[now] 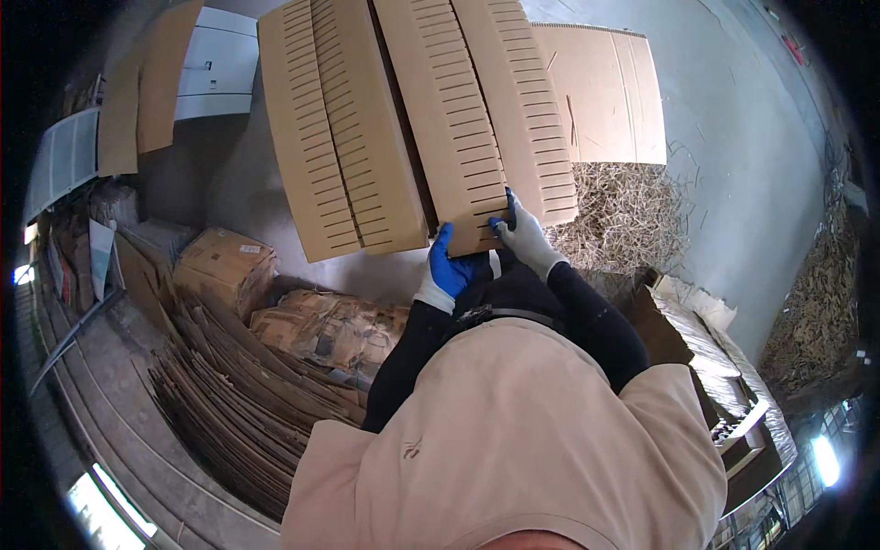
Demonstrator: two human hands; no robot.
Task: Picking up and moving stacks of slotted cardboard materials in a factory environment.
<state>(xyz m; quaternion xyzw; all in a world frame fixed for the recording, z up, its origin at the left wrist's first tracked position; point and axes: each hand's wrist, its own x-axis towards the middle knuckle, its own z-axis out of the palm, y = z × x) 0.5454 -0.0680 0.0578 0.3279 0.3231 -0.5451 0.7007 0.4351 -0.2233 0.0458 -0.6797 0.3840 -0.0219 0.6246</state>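
Note:
Several long tan cardboard sheets with rows of cut slots (440, 92) lie side by side in front of me, reaching to the top of the view. My left hand (446, 271), in a blue glove with a pale cuff, grips the near edge of the third strip from the left, its thumb up beside the dark gap. At that strip's near right corner, my right hand (529, 236), in a grey-white glove with blue fingertips, is closed on the cardboard. Its thumb and a finger show on top; the other fingers are hidden.
Flat cardboard (605, 92) and a heap of shredded strips (623, 215) lie to the right. At the left are a cardboard box (223, 266), a wrapped cardboard bundle (330, 325) and stacked brown sheets (229, 403). An opened carton (706, 357) stands beside me on the right.

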